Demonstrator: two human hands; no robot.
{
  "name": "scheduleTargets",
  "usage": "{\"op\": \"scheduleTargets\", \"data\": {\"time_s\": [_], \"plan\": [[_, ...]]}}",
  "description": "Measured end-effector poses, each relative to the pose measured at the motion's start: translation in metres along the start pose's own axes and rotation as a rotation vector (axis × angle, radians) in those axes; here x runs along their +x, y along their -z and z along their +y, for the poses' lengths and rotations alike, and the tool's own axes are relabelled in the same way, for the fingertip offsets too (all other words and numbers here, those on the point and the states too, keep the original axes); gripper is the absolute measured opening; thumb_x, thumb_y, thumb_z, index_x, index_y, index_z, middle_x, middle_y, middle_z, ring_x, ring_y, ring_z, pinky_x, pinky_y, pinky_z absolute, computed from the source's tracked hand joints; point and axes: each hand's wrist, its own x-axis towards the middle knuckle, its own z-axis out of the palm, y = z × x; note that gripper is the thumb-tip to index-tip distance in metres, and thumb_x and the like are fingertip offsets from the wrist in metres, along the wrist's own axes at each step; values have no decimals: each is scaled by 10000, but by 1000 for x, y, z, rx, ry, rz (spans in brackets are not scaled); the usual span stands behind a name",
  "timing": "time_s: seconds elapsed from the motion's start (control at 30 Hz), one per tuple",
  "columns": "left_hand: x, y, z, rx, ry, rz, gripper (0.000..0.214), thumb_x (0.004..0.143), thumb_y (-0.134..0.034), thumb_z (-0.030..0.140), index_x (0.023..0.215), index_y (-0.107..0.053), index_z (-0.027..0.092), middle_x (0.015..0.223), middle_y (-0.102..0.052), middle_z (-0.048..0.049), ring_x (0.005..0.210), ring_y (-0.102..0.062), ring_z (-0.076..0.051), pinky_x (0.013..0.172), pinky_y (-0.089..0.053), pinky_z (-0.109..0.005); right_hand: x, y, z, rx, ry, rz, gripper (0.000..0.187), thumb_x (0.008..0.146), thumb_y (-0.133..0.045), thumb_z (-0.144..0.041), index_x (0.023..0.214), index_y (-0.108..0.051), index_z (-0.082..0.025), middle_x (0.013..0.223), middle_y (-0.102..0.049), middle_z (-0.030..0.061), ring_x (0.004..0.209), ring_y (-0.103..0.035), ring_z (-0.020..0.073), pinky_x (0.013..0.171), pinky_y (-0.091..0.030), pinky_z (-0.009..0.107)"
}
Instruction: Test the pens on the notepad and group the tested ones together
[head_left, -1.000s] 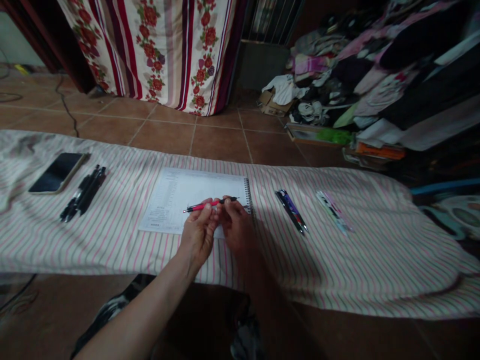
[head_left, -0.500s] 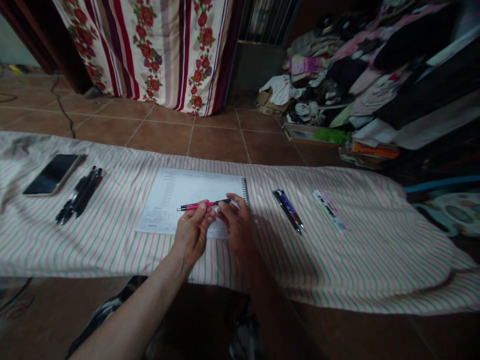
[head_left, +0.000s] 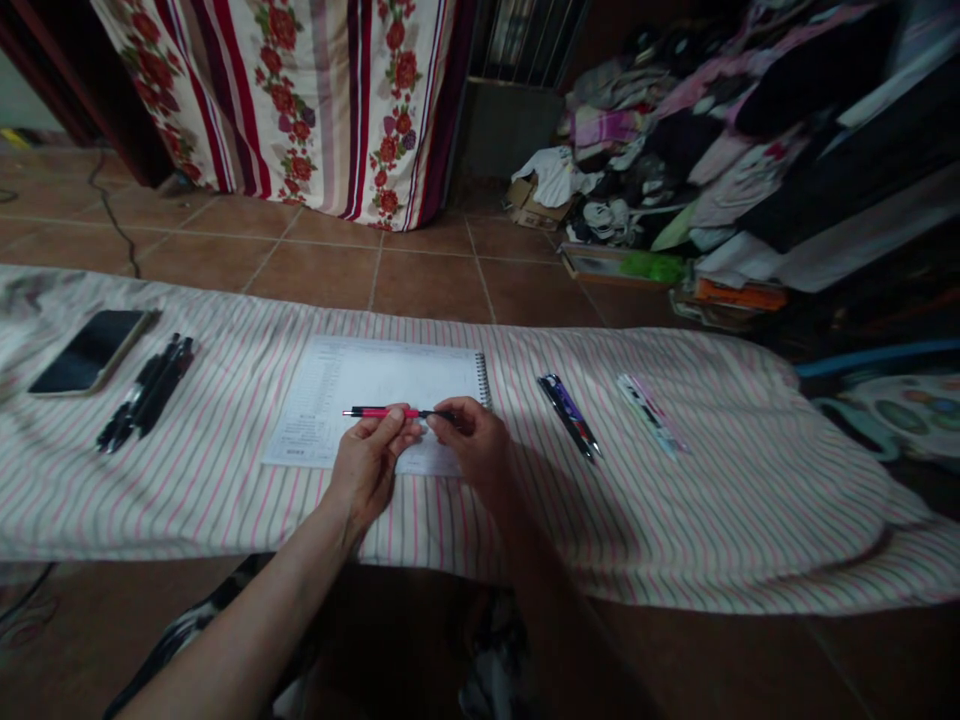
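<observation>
A red-and-black pen [head_left: 367,411] lies crosswise between my hands, just above the notebook. My left hand [head_left: 371,455] pinches its red barrel between thumb and fingers. At the pen's dark right end, my right hand [head_left: 472,435] has its thumb and fingers closed. A narrow dark section shows between the two grips; whether the dark end is a separate cap, I cannot tell. Beneath the hands is a spiral notebook [head_left: 390,365], with printed text down its left side and wire binding on the right.
Several black pens [head_left: 154,390] and a phone [head_left: 88,352] lie left on the striped cloth [head_left: 240,500]. To the right are dark pens [head_left: 570,415] and pastel pens [head_left: 652,415]. Beyond are a floral curtain [head_left: 337,110] and a clothes pile [head_left: 675,150].
The right hand has turned and shifted slightly, fingers closing more over the pen's dark end. The pen now lies more level. The whole view has shifted a little.
</observation>
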Motion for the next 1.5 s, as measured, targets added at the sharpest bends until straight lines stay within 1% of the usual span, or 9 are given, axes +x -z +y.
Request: {"op": "scheduleTargets", "data": {"time_s": [0.13,0.27,0.5,0.73,0.83,1.0,1.33,1.5], "plan": [[1,5,0,22,-2,-31,149,805,-577,23,705,-683,49,647,-680,-63,551,-650,-108,604,-552,-197,-1,1,-2,-28,11,-19,210,698,-662,-380,761,-651,-180,595,-619,-8,543,-562,126,531,-439,235],[2,9,0,27,-21,-65,100,770,-631,39,690,-689,51,679,-690,-65,578,-662,-117,643,-565,-213,-1,1,-1,-55,31,-29,229,700,-657,-397,751,-662,-174,620,-636,6,562,-570,130,522,-428,230],[0,12,2,91,-16,-90,35,734,-679,68,709,-694,50,663,-688,-57,588,-666,-123,642,-561,-204,-1,4,-1,-108,49,-58,240,713,-649,-415,732,-670,-177,615,-644,2,574,-584,132,543,-437,226],[0,15,4,100,-10,-110,59,689,-732,99,697,-695,54,679,-693,-53,590,-667,-124,675,-572,-220,-1,5,0,-115,53,-121,250,730,-633,-423,723,-662,-175,606,-631,-1,571,-571,129,543,-428,226],[1,16,3,71,-10,-106,50,683,-735,89,690,-696,59,698,-697,-51,608,-671,-129,698,-579,-237,-1,2,1,-116,70,-101,251,734,-627,-430,724,-659,-181,614,-634,-1,582,-576,133,550,-431,229],[3,16,2,48,-13,-91,38,688,-729,77,677,-695,64,708,-696,-49,623,-674,-129,695,-580,-227,-2,-1,0,-123,92,-49,226,745,-621,-412,730,-659,-190,648,-654,0,601,-591,135,594,-444,237],[3,14,3,64,-24,-72,84,676,-742,80,625,-676,68,740,-692,-49,628,-669,-123,709,-578,-246,-3,0,-2,-169,118,-45,237,768,-598,-414,725,-659,-189,646,-654,1,598,-594,135,583,-434,233],[3,14,2,75,-35,-62,89,682,-737,79,623,-671,77,732,-693,-49,621,-664,-119,713,-575,-255,-4,-1,-4,-158,101,-44,227,769,-591,-404,718,-653,-191,653,-658,5,602,-587,138,592,-437,242]]}}
